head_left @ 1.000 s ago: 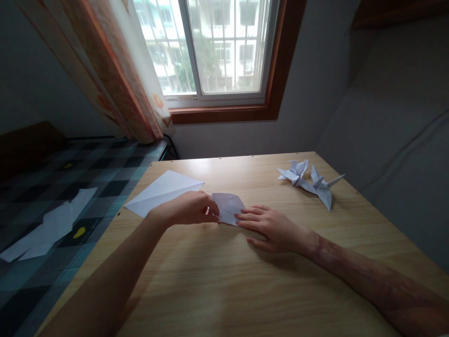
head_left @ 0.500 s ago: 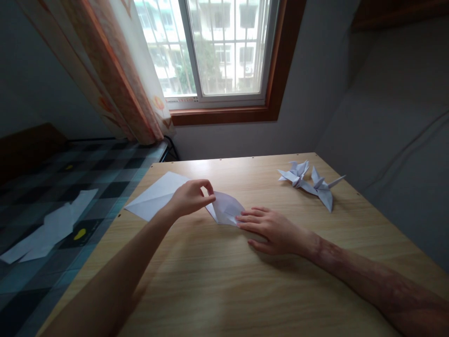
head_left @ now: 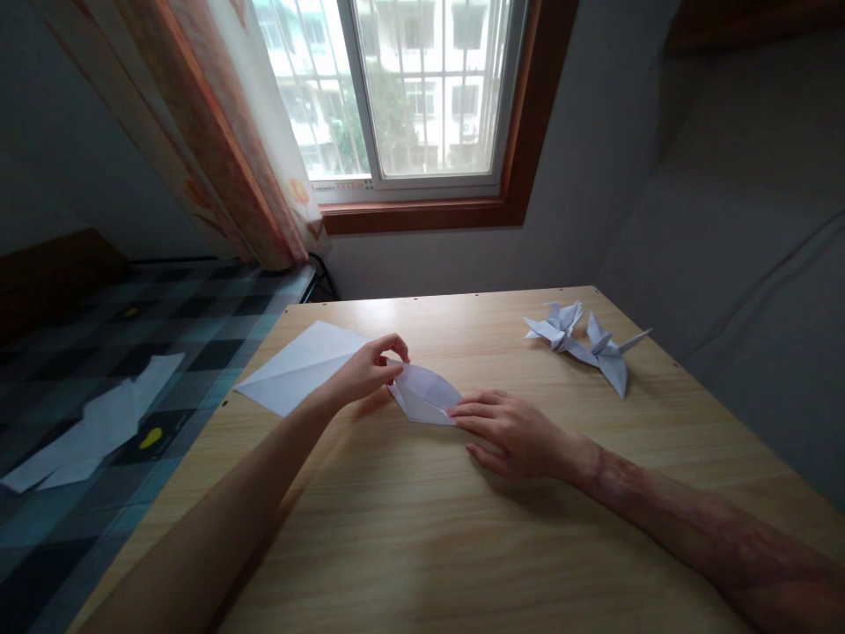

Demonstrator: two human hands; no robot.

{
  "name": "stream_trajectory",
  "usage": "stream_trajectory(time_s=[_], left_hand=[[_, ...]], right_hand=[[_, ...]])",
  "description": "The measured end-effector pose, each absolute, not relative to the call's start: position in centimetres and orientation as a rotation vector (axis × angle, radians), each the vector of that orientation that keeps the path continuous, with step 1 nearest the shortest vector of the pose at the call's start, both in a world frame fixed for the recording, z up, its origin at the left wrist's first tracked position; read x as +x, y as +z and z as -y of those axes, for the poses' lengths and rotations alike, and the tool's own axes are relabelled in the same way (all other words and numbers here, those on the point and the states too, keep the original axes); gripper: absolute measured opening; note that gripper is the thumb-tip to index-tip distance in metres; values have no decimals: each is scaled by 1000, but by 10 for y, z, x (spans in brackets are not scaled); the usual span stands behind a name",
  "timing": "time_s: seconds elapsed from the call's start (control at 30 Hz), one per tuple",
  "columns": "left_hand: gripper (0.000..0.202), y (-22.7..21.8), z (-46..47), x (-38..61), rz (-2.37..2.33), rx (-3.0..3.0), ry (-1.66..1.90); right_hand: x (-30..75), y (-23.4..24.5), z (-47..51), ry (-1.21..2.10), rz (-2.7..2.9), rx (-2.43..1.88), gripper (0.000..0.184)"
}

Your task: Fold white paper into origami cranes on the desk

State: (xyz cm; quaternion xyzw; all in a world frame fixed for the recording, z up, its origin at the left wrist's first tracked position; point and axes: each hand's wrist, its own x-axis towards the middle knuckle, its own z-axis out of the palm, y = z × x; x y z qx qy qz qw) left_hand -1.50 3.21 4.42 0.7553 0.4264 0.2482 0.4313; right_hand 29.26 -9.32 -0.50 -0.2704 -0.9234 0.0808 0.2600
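A small, partly folded piece of white paper (head_left: 426,394) lies on the wooden table (head_left: 462,528) between my hands. My left hand (head_left: 366,370) pinches a flap at its left tip and holds it lifted off the table. My right hand (head_left: 511,431) lies flat with its fingers stretched out, pressing down the paper's right end. Behind my left hand, a larger white sheet (head_left: 300,365) lies flat on the table.
Two folded white paper cranes (head_left: 584,343) sit at the table's far right. A bed with a checked cover (head_left: 99,352) stands to the left, with loose white paper (head_left: 92,427) on it. A window and curtain are behind the table.
My left hand has pulled the paper's flap up and back from the table surface, opening the fold wider. My right hand has stayed in place on the paper's right end.
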Motion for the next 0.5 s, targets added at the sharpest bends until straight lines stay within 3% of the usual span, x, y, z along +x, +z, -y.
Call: stream_trajectory(time_s=[0.37, 0.5], left_hand=[[30, 62, -39, -40, -976, 1995, 283], [36, 72, -39, -47, -921, 2009, 209]], right_hand=[[294, 1, 94, 194, 2462, -832, 38], [294, 0, 91, 163, 2464, -807, 44]])
